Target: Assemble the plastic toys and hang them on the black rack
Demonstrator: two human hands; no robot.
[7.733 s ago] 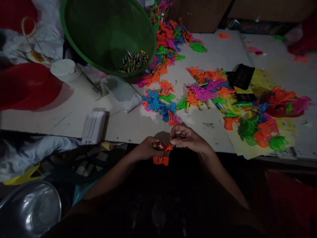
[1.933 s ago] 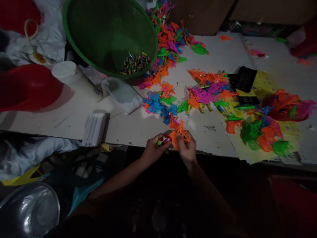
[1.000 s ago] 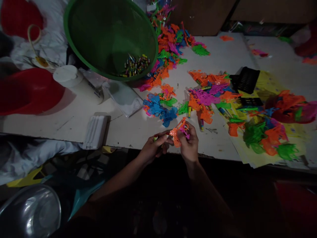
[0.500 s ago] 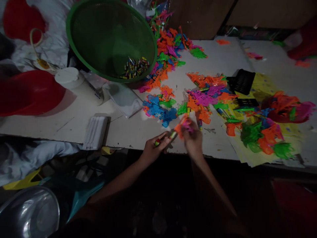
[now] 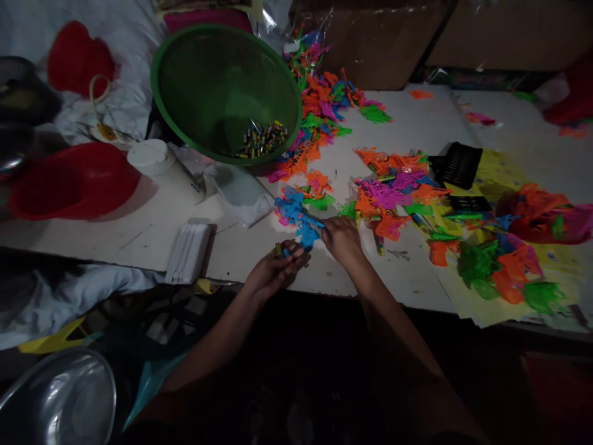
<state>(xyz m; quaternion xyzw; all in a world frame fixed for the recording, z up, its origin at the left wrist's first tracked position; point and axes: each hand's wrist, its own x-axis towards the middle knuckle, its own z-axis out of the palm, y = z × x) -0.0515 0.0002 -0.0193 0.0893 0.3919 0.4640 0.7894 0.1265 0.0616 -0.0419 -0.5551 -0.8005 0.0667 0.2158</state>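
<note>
Palm partly up, my left hand [image 5: 273, 270] is closed around small coloured tubes [image 5: 278, 250] near the table's front edge; a greenish end and a blue end stick out. To its right, my right hand [image 5: 343, 241] pinches the end of a blue plastic toy piece [image 5: 315, 221], which looks like part of a toy pistol. That piece lies against a small pile of blue toy pieces [image 5: 290, 207]. Just beyond my right hand is a heap of orange and pink toy pistols [image 5: 384, 193], with some tubes among them.
A green basket [image 5: 160, 105] with many small tubes inside stands at the back left. Left of it are a red bowl [image 5: 69, 185], a white jug [image 5: 160, 170] and a white block [image 5: 188, 253]. More toy pieces [image 5: 504, 266] cover yellow sheets on the right. Cardboard boxes [image 5: 370, 43] stand behind.
The orange and pink piece is gone from my right hand, which has moved left and now grips a blue one. My left hand has shifted left, still holding tubes. The camera view has tilted upward.
</note>
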